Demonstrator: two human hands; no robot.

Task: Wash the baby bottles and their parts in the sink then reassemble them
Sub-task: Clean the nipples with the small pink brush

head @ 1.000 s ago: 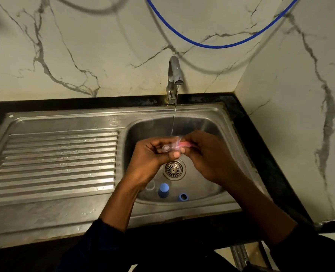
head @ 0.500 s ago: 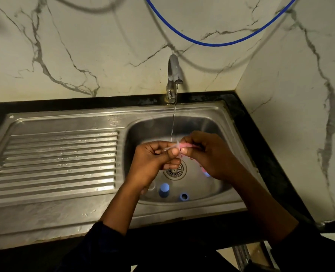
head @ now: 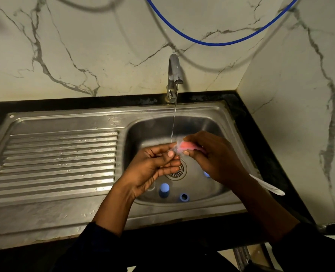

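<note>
Holding the pink part [head: 188, 145] over the middle of the sink [head: 229, 122], we've got it right under the thin water stream [head: 173, 122] from the tap [head: 174, 73]. Our right hand [head: 213, 160] pinches the pink end btwn thumb & fingers. Our left hand [head: 151, 165] pinches its pale, see-through end, thumb on top, other fingers curled in. The hands meet at the part, above the drain [head: 177, 171], well off the basin walls on every side.

Room-wise, the draining board [head: 58, 158] runs wide to the left. On the right the black counter [head: 260, 138] is a narrow strip & the side wall [head: 300, 114] closes in just past it.

On the basin floor, near edge: a blue cap [head: 164, 189] standing upright, a blue ring [head: 183, 196] just beside it, and another blue bit [head: 206, 174] half hidden by the right hand. A flat white stick [head: 268, 187] shows past the right forearm, over the counter; can't tell what holds it. A blue hose [head: 211, 43] loops across the back wall [head: 103, 46].

Sink is dull stainless steel, board ribbed w/ a wet sheen. Walls are pale marble w/ grey veins. Pink part looks soft, but it's blurred.
</note>
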